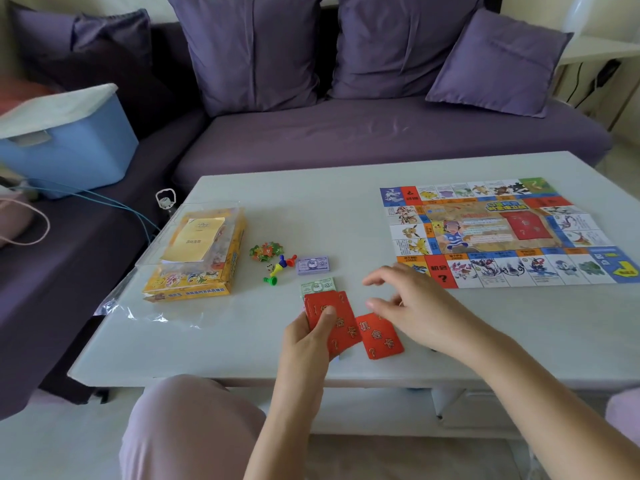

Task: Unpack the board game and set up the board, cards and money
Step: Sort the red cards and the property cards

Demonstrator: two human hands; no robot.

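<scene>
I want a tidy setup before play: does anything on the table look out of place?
The crumpled clear plastic wrapper hangs over the pale table's left edge beside the yellow cardboard game box. Otherwise nothing stands out.

1. The left hand is held upright on a bare forearm that rises from the bottom edge. Its thumb lies across the front of a fan of red cards, and its fingers are curled behind them.
2. The right hand is palm down, its fingers loosely spread, pointing left and holding nothing.
3. The right forearm comes in bare from the lower right corner.
</scene>
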